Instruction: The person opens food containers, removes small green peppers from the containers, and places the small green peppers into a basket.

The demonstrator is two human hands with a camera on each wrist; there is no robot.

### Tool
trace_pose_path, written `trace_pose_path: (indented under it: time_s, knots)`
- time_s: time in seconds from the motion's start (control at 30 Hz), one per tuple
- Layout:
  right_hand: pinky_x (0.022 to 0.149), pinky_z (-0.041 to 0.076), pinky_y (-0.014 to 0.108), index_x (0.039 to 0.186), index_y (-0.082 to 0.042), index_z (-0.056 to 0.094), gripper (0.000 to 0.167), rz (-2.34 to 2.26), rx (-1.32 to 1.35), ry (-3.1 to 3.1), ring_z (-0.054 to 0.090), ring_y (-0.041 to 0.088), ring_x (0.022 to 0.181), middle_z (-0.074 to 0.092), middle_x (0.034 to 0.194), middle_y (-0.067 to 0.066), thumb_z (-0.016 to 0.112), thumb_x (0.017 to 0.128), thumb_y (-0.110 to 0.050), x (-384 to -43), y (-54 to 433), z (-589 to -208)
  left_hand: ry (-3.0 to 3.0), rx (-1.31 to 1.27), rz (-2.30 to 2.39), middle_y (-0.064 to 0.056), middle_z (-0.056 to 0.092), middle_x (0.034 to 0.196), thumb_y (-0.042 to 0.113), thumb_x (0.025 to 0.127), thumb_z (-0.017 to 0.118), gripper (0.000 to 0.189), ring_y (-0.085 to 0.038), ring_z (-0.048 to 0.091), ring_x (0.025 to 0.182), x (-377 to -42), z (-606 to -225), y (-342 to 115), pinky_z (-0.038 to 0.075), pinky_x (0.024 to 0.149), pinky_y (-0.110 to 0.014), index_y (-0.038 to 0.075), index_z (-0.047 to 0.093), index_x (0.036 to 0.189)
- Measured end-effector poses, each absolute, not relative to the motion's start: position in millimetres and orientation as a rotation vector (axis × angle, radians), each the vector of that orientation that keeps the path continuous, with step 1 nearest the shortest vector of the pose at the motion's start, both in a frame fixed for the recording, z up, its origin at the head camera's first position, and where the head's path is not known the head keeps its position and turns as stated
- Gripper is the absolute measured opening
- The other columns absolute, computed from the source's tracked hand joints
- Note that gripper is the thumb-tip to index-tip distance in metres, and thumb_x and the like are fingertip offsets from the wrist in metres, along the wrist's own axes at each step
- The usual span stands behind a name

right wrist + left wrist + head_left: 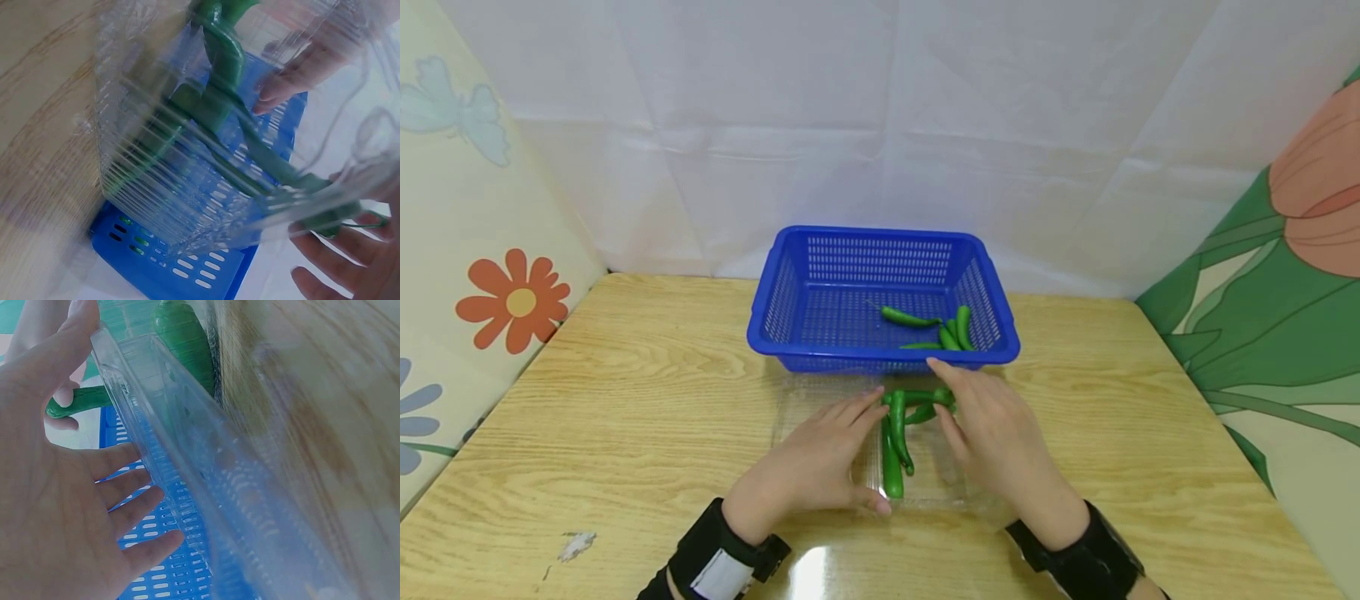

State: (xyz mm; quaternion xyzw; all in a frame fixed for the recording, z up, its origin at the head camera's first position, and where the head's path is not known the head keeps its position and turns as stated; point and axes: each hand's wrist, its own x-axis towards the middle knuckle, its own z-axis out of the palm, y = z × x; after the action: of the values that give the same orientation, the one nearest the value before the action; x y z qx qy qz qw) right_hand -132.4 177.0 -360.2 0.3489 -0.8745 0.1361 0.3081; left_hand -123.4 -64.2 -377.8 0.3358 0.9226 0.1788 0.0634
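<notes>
A clear plastic box (936,483) lies on the table, holding several green chili peppers (900,433), some crossing others. My left hand (816,462) is at the box's left side. Its fingers are spread and fairly straight along the clear wall (187,456) in the left wrist view, with the thumb near a corner. Over the right side of the box, my right hand (1000,425) has thumb and fingers around the end of a crosswise green chili pepper (917,397). That pepper's stem end (325,219) shows beside the fingers in the right wrist view, partly blurred through the plastic.
Directly behind the box stands a blue slotted basket (880,353). Several more green chili peppers (910,317) lie in its right part. A white sheet (880,150) hangs behind the wooden table (647,400), and patterned panels flank it.
</notes>
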Motion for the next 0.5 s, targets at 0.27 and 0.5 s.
trace_pose_path:
  time_s: [0.27, 0.5]
  knots:
    - [0.074, 0.057, 0.042, 0.140, 0.003, 0.049, 0.057, 0.424, 0.892, -2.282, 0.065, 0.030, 0.087, 0.067, 0.107, 0.015, 0.067, 0.088, -0.011, -131.6, 177.0, -359.4, 2.784, 1.007, 0.526, -0.011, 0.019, 0.164, 0.067, 0.070, 0.076, 0.113, -0.031, 0.024, 0.147, -123.7, -377.7, -63.7, 0.025, 0.119, -0.049, 0.004, 0.032, 0.154]
    - [0.073, 0.058, 0.040, 0.133, 0.004, 0.055, 0.045, 0.502, 0.899, -2.232, 0.066, 0.027, 0.086, 0.068, 0.108, 0.014, 0.051, 0.102, -0.028, -129.7, 176.4, -356.8, 2.779, 1.000, 0.532, -0.011, 0.019, 0.164, 0.067, 0.070, 0.076, 0.114, -0.031, 0.023, 0.147, -124.2, -378.0, -63.7, 0.024, 0.119, -0.049, 0.004, 0.032, 0.154]
